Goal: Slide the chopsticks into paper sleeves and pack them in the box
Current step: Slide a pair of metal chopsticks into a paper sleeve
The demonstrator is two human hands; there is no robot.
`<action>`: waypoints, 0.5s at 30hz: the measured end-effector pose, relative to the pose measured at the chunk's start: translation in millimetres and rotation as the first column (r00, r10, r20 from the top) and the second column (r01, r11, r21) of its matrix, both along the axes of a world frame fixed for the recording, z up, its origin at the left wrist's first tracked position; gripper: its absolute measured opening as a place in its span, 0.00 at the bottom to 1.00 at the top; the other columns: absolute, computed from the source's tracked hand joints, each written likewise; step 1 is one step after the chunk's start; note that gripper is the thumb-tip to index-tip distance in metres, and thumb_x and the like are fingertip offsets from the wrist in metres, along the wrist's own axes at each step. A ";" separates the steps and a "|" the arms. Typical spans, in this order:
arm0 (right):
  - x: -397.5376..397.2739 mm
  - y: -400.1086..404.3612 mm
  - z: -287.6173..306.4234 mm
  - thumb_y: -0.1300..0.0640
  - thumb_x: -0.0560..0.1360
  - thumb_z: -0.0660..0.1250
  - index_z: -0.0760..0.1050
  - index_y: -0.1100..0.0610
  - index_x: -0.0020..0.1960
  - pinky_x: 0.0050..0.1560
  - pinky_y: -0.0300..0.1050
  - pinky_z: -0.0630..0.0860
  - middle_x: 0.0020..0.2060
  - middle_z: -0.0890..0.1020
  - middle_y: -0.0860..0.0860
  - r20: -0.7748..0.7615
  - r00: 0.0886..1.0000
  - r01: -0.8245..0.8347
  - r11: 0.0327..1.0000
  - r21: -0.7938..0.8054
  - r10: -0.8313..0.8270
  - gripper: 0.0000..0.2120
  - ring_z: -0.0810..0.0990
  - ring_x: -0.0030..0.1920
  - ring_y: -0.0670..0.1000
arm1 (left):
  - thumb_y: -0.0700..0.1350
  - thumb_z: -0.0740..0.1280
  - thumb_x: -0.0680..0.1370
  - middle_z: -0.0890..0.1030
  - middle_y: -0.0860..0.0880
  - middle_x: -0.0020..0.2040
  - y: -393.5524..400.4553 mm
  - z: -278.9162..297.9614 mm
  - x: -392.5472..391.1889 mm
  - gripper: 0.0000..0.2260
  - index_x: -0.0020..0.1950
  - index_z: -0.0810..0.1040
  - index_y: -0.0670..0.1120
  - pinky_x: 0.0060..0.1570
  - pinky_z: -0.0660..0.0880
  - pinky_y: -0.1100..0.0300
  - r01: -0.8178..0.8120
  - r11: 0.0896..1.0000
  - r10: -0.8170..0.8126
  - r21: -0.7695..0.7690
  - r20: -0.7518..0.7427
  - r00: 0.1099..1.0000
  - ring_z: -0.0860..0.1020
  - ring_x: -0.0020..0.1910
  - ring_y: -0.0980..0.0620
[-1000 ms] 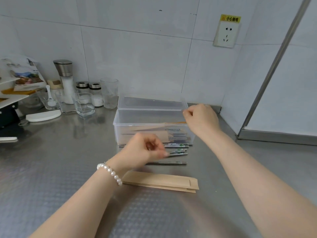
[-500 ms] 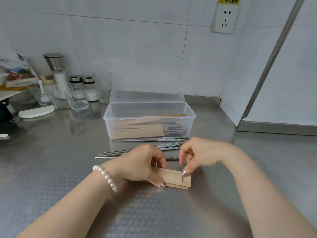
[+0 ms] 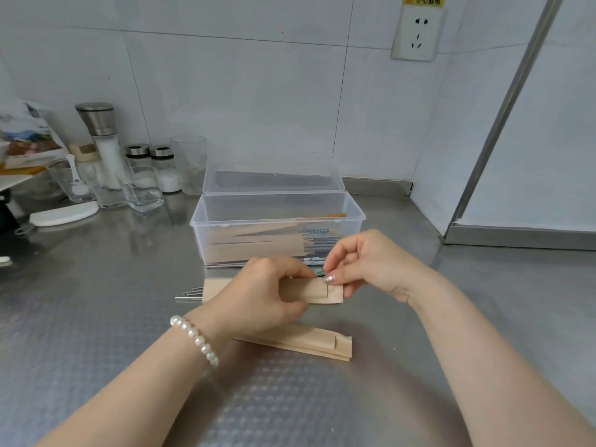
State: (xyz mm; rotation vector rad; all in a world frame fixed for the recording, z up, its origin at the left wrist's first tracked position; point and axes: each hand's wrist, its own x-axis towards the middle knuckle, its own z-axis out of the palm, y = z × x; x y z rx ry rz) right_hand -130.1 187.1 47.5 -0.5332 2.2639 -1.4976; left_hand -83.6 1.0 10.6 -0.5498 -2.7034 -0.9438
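Now, from the head view — the only one we have — our left hand (image 3: 264, 291) grips a paper sleeve (image 3: 317, 291) around its middle, holding it just above the steel counter (image 3: 96, 317), while our right hand (image 3: 371, 266) pinches at the sleeve's open end, thumb and forefinger closed on its top edge near the slit. Whether they also hold a chopstick there we cannot tell; something dark and green shows just behind the fingertips. Loose metal chopsticks (image 3: 190, 293) lie on the counter behind the sleeve, their tips poking out to its left. A stack of spare sleeves (image 3: 309, 345) lies nearer us, apart from the hands. Behind everything stands the clear box (image 3: 277, 221), lid open, with already sleeved pairs lying in it.

We judge the step in hand to be opening the sleeve's mouth for a pair of chopsticks. To do it well, we should keep the left grip light so the paper is not pressed flat, lift only the upper layer with the right fingers, and keep the sleeve level and in line with the chopsticks — so the tips enter cleanly without tearing the paper.
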 end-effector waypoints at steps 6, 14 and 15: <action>-4.2 -3.7 -3.3 0.73 0.70 0.67 0.77 0.62 0.37 0.27 0.36 0.76 0.28 0.80 0.54 0.008 0.985 0.171 0.962 -0.215 -0.173 0.08 0.78 0.25 0.46 | 0.45 0.76 0.65 0.78 0.63 0.43 -7.7 7.4 -1.4 0.14 0.50 0.81 0.50 0.46 0.70 0.74 -0.078 0.991 0.081 0.109 -0.026 0.996 0.76 0.46 0.62; -10.0 -9.6 -31.5 0.57 0.63 0.78 0.80 0.54 0.36 0.33 0.37 0.68 0.27 0.74 0.47 -0.255 0.965 0.035 0.933 0.359 0.062 0.07 0.69 0.27 0.43 | 0.44 0.77 0.65 0.81 0.57 0.42 -29.7 12.1 -9.3 0.13 0.48 0.81 0.51 0.44 0.70 0.73 -0.291 0.937 0.295 0.195 0.008 0.955 0.77 0.42 0.62; -10.2 -12.6 -34.1 0.57 0.63 0.78 0.79 0.54 0.36 0.32 0.36 0.67 0.26 0.73 0.46 -0.259 0.963 0.027 0.932 0.361 0.072 0.08 0.68 0.26 0.42 | 0.44 0.77 0.65 0.81 0.57 0.42 -28.3 11.5 -9.4 0.13 0.47 0.82 0.51 0.43 0.70 0.74 -0.286 0.941 0.289 0.183 0.012 0.957 0.77 0.42 0.62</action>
